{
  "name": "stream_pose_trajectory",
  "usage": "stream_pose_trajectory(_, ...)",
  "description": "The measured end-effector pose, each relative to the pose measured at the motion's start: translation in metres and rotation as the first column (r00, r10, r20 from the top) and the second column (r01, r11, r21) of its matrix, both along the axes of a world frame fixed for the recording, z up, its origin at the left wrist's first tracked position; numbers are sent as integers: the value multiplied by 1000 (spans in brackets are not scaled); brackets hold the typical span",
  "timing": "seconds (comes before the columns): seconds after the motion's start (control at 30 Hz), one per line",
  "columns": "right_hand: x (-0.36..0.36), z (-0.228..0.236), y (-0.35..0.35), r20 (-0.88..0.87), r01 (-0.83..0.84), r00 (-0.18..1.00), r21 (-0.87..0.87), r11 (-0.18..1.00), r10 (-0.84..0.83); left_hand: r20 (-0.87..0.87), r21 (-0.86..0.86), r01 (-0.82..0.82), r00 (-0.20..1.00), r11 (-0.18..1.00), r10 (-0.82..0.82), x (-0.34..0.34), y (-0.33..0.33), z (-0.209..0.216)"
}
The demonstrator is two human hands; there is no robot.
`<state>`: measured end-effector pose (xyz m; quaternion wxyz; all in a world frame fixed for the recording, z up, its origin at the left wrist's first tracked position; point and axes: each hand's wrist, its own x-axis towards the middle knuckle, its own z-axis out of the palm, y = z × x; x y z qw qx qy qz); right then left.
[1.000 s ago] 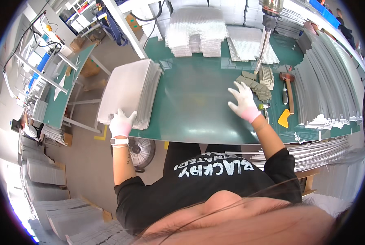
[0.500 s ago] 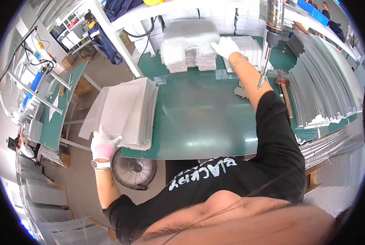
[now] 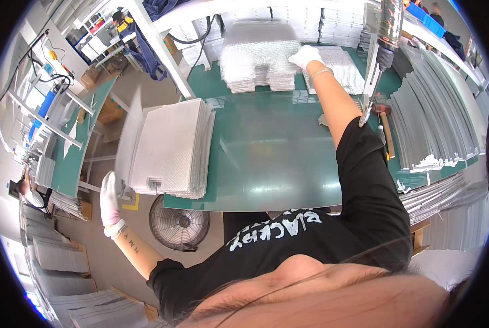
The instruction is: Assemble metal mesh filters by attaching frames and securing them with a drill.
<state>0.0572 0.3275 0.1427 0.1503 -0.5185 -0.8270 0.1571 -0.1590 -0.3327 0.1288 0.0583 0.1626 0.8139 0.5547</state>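
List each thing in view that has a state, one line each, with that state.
Left hand: gloved, lifting a white sheet off the stack's left edge.
White sheet stack: piled at the table's left end.
Right hand: gloved, resting on the bubble-wrap pile.
Hanging screwdriver: suspended, untouched.
Floor fan: whether running, cannot tell.

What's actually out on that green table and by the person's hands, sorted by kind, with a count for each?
Gloved hands: 2, left hand and right hand
White panel stack: 1, white panel stack by the left hand
Bubble-wrap stacks: 2, bubble-wrap stack under the right hand and second stack
Hanging screwdriver: 1, hanging screwdriver
Floor fan: 1, floor fan
Total: 7
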Motion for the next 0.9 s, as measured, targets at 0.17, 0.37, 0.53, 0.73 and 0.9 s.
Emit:
stream_pose_trajectory(0.17,3,2,-15,-32,143,990,263,954,-140,-104,285,-24,993,958,55,55,-6,-7)
stream_pose_trajectory(0.37,-9,34,0,-567,-51,781,363,930,264,-400,195,15,914,981,65,104,20,-21)
stream_pose_trajectory(0.53,-6,43,21,-918,-270,40,371,889,395,-221,400,113,975,909,-24,140,26,-17)
stream_pose_trajectory(0.73,32,34,13,-953,-744,-298,191,641,-62,-685,-230,155,676,961,-273,201,84,-43)
stream_pose_trajectory(0.9,83,21,-21,-948,-775,-317,247,581,-18,-278,-402,578,661,710,-697,227,156,-98)
